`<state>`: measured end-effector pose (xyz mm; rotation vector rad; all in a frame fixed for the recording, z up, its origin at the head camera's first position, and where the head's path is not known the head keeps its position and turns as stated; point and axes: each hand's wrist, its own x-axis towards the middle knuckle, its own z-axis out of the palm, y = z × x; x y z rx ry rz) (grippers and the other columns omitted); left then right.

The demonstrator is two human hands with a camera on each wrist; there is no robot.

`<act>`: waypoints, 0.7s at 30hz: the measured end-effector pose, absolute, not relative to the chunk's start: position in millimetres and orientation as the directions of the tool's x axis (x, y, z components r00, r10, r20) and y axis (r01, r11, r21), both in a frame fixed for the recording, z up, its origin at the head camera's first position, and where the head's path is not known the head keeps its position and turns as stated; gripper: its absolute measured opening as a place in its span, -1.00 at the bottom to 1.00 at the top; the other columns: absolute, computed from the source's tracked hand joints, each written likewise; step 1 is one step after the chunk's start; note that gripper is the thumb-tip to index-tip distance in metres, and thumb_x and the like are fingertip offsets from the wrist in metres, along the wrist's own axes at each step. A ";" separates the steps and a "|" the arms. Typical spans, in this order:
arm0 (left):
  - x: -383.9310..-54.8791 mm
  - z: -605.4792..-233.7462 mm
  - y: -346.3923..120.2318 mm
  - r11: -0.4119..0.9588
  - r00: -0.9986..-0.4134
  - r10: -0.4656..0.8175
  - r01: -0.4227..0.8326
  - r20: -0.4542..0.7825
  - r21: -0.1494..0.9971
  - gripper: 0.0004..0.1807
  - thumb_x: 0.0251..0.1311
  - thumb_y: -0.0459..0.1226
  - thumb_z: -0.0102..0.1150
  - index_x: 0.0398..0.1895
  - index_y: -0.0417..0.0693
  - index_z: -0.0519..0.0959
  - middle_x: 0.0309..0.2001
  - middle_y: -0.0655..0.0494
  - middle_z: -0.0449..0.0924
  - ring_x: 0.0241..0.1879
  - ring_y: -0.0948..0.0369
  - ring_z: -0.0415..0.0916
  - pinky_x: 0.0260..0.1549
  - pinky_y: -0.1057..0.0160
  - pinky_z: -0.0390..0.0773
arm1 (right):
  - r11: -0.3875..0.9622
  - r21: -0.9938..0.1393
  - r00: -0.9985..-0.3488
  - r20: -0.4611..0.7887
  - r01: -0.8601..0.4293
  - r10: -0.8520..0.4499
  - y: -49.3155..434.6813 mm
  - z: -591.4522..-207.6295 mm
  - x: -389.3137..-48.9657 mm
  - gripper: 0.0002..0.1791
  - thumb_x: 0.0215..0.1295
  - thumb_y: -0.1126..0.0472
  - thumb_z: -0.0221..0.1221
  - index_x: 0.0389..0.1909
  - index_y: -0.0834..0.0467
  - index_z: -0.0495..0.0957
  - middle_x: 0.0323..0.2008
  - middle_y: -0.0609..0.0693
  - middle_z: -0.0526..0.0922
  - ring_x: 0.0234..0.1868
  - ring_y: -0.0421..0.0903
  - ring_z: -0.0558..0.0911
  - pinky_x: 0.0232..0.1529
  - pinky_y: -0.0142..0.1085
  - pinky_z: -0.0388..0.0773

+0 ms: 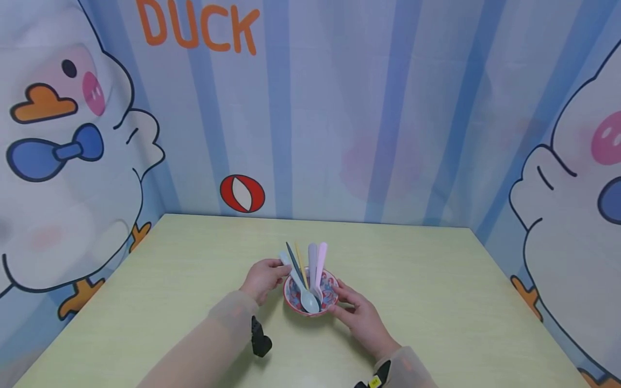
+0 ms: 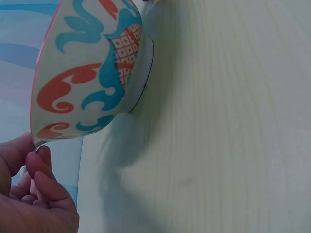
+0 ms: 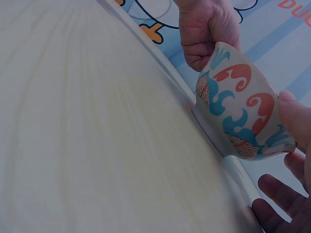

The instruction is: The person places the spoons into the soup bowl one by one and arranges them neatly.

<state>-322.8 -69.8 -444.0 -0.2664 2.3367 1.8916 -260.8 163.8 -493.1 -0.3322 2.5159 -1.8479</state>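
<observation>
A bowl (image 1: 331,288) with a red rim and a red and blue pattern stands on the table in the head view. Inside lean a pale blue spoon (image 1: 309,302), a pink utensil (image 1: 322,261), a lavender-handled utensil (image 1: 312,258), a dark thin stick (image 1: 292,256) and a yellow thin stick (image 1: 300,258). My left hand (image 1: 264,277) pinches the pale blue spoon's handle at the bowl's left rim. At the opposite side my right hand (image 1: 359,318) holds the bowl, its thumb (image 3: 291,111) against the rim in the right wrist view. Lower ends of several utensils are hidden.
The pale wood-grain table (image 1: 422,285) extends around the bowl. Behind it hangs a blue-striped backdrop (image 1: 330,108) with printed ducks on both sides. A black device (image 1: 261,338) is strapped at the left wrist.
</observation>
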 end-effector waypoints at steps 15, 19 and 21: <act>-313.6 -451.9 -78.5 0.155 -0.975 -0.026 -0.223 -0.222 0.962 -0.50 0.39 -0.09 0.02 0.15 -0.37 0.44 -0.17 -0.09 0.59 -0.41 0.23 0.43 -0.24 0.25 0.47 | 0.300 -0.945 -0.985 0.094 -0.134 -0.145 164.6 -483.1 -253.9 -0.47 0.26 0.10 0.26 0.26 0.06 0.47 0.41 -0.02 0.25 0.27 0.03 0.40 0.16 -0.04 0.43; -308.6 -452.8 -79.5 0.156 -0.975 -0.036 -0.223 -0.220 0.962 -0.46 0.41 -0.09 -0.02 0.19 -0.40 0.39 -0.15 -0.12 0.56 -0.41 0.23 0.42 -0.26 0.27 0.45 | 0.307 -0.943 -0.987 0.091 -0.128 -0.133 170.5 -490.4 -259.1 -0.39 0.29 0.03 0.23 0.36 -0.02 0.35 0.40 -0.07 0.27 0.21 0.03 0.44 0.16 -0.04 0.43; -305.7 -452.5 -80.6 0.176 -0.976 -0.039 -0.216 -0.213 0.960 -0.44 0.42 -0.06 -0.04 0.20 -0.39 0.37 -0.10 -0.14 0.55 -0.37 0.20 0.43 -0.24 0.24 0.45 | 0.315 -0.940 -0.988 0.095 -0.129 -0.122 172.9 -488.9 -259.8 -0.34 0.30 0.02 0.22 0.40 -0.01 0.29 0.40 -0.05 0.27 0.22 0.06 0.44 0.15 -0.02 0.44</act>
